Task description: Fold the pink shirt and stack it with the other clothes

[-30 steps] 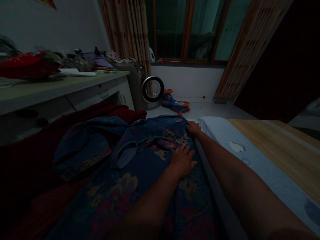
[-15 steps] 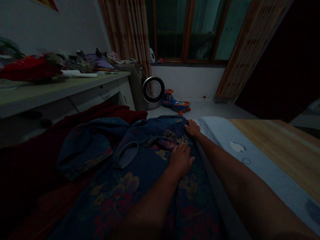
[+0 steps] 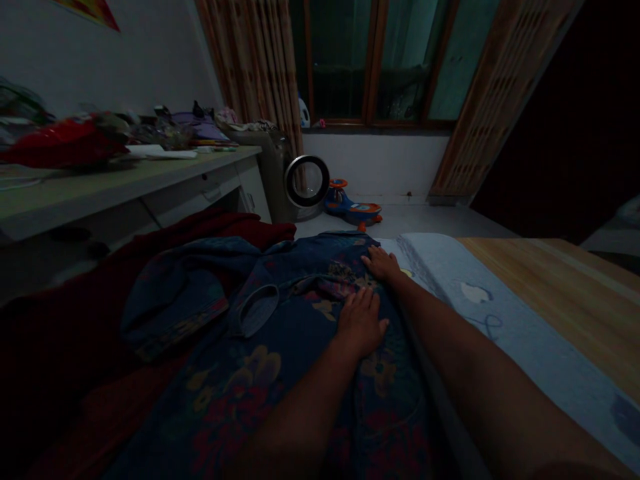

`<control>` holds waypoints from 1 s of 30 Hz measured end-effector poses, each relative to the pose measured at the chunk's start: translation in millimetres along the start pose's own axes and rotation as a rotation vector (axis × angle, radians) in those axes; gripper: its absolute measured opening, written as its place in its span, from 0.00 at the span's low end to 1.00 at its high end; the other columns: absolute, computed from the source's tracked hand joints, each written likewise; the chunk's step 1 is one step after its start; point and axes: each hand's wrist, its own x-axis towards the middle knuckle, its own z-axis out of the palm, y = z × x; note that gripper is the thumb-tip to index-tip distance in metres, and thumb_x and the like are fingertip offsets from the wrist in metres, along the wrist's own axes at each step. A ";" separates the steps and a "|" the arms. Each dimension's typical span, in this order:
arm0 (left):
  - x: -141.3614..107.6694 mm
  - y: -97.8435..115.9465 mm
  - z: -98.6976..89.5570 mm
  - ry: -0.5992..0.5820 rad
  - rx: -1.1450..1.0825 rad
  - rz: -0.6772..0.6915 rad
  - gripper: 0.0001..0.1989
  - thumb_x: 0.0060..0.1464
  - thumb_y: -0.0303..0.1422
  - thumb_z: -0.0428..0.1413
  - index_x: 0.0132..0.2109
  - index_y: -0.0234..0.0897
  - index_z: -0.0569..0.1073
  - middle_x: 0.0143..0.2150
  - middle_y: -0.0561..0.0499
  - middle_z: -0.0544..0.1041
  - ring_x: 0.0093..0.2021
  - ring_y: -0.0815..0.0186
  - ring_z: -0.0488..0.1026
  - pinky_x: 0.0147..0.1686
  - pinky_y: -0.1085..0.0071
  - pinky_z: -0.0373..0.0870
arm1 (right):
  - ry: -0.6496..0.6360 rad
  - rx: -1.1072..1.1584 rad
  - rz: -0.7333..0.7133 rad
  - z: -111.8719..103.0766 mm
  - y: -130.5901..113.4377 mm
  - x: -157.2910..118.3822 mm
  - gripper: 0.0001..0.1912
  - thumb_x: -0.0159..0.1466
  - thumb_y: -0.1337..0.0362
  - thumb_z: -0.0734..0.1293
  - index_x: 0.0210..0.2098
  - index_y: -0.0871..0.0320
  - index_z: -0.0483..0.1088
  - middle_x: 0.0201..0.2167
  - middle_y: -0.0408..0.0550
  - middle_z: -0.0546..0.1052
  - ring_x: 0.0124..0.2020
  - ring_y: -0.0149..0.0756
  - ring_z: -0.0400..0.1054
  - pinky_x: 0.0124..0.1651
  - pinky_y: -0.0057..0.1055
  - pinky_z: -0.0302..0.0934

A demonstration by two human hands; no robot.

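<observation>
A dark blue denim jacket (image 3: 300, 333) with pink and yellow flower print lies spread out before me. Its left-hand sleeve (image 3: 175, 293) is folded in, and the cuff opening (image 3: 257, 310) faces up. My left hand (image 3: 361, 323) rests flat on the jacket's front, fingers apart. Farther off, my right hand (image 3: 383, 263) lies on the jacket's right edge by the shoulder, with its fingers spread and the palm down. Neither hand visibly pinches the cloth. The picture is dim, so fine folds are hard to make out.
Dark red cloth (image 3: 100, 293) lies under and left of the jacket. On the right are a light blue mat (image 3: 450, 293) and a wooden board (image 3: 565, 287). A cluttered desk (image 3: 190, 167), a washing machine with its round door (image 3: 307, 181) ajar and a ride-on toy (image 3: 353, 207) stand beyond.
My right hand has slid slightly to the left and down along the jacket's edge, baring more of the mat beside it. My left hand stays nearly in place.
</observation>
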 end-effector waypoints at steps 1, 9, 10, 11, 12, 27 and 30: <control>-0.1 0.0 -1.3 -0.004 -0.002 -0.001 0.31 0.63 0.46 0.46 0.66 0.33 0.58 0.71 0.42 0.55 0.71 0.56 0.48 0.68 0.55 0.46 | -0.003 0.006 -0.002 -1.4 0.3 1.0 0.30 0.71 0.48 0.47 0.66 0.57 0.54 0.70 0.54 0.51 0.70 0.46 0.44 0.66 0.53 0.42; -0.9 -3.6 -6.4 0.124 -0.055 -0.017 0.21 0.63 0.36 0.45 0.60 0.34 0.65 0.65 0.43 0.66 0.67 0.59 0.57 0.67 0.59 0.51 | 0.006 -0.008 -0.064 -4.4 -5.3 -53.6 0.26 0.71 0.56 0.52 0.65 0.58 0.56 0.70 0.55 0.53 0.70 0.45 0.45 0.66 0.47 0.45; -0.7 -4.0 -6.0 0.139 -0.059 -0.021 0.21 0.63 0.35 0.46 0.60 0.34 0.65 0.64 0.42 0.67 0.67 0.59 0.58 0.66 0.59 0.51 | 0.010 -0.012 -0.086 -3.9 -5.3 -66.1 0.26 0.71 0.57 0.52 0.66 0.58 0.54 0.70 0.55 0.53 0.70 0.44 0.45 0.66 0.47 0.45; -0.5 -4.4 -5.5 0.148 -0.063 -0.023 0.21 0.63 0.35 0.47 0.61 0.33 0.65 0.64 0.42 0.67 0.66 0.59 0.59 0.66 0.59 0.51 | 0.010 -0.014 -0.110 -3.6 -4.9 -79.1 0.27 0.71 0.57 0.52 0.67 0.58 0.53 0.70 0.55 0.52 0.70 0.44 0.44 0.66 0.47 0.44; -0.4 -4.6 -5.0 0.152 -0.064 -0.020 0.22 0.62 0.34 0.47 0.61 0.33 0.65 0.64 0.42 0.67 0.66 0.59 0.60 0.66 0.59 0.52 | 0.005 -0.014 -0.130 -3.6 -4.2 -92.0 0.27 0.71 0.57 0.52 0.67 0.59 0.52 0.70 0.55 0.52 0.70 0.43 0.44 0.67 0.46 0.43; -4.6 -1.3 -8.7 0.139 0.026 -0.004 0.19 0.62 0.31 0.47 0.58 0.32 0.68 0.63 0.41 0.68 0.64 0.60 0.61 0.66 0.62 0.50 | -0.126 0.034 -0.178 -26.3 -21.6 -296.8 0.33 0.69 0.53 0.54 0.69 0.60 0.51 0.71 0.56 0.46 0.71 0.49 0.40 0.68 0.53 0.41; -8.6 -0.8 -14.8 0.104 0.039 0.000 0.18 0.62 0.30 0.46 0.57 0.33 0.69 0.61 0.41 0.69 0.63 0.58 0.61 0.65 0.61 0.50 | -0.124 0.061 -0.187 -26.5 -26.3 -334.1 0.33 0.69 0.52 0.54 0.70 0.59 0.50 0.71 0.55 0.46 0.71 0.48 0.39 0.68 0.53 0.40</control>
